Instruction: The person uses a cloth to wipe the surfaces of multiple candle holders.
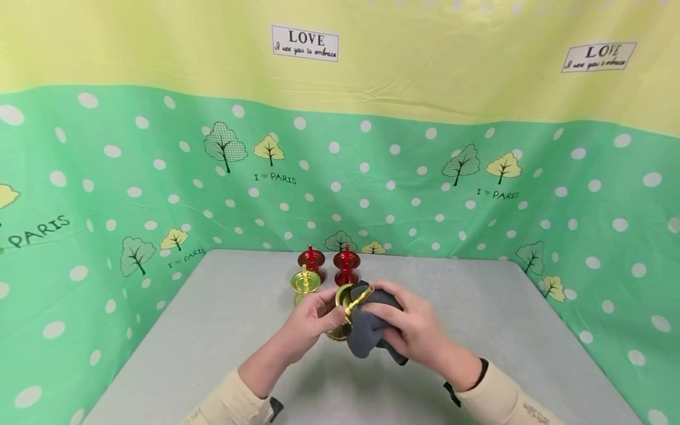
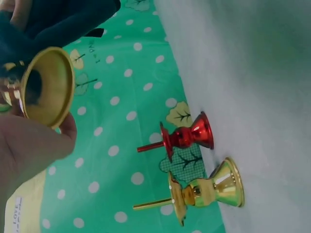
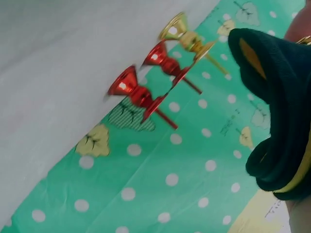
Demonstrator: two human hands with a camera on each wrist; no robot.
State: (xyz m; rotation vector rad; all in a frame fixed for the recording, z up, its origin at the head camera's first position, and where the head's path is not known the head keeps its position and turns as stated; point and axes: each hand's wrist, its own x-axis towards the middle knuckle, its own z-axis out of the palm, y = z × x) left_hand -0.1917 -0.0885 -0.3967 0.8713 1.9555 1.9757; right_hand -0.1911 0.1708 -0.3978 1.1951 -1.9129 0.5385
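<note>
My left hand grips a shiny gold candle holder over the middle of the table, thumb on its near side. The holder is tilted, its spike pointing up and right; in the left wrist view its flared gold base faces the camera. Bunched in my right hand is a dark grey cloth, which lies against the holder's right side. That cloth hides most of the right fingers in the right wrist view, where the held holder barely shows.
Behind the hands, two red candle holders and another gold candle holder stand upright on the grey table. A green and yellow printed curtain encloses the table's back and sides.
</note>
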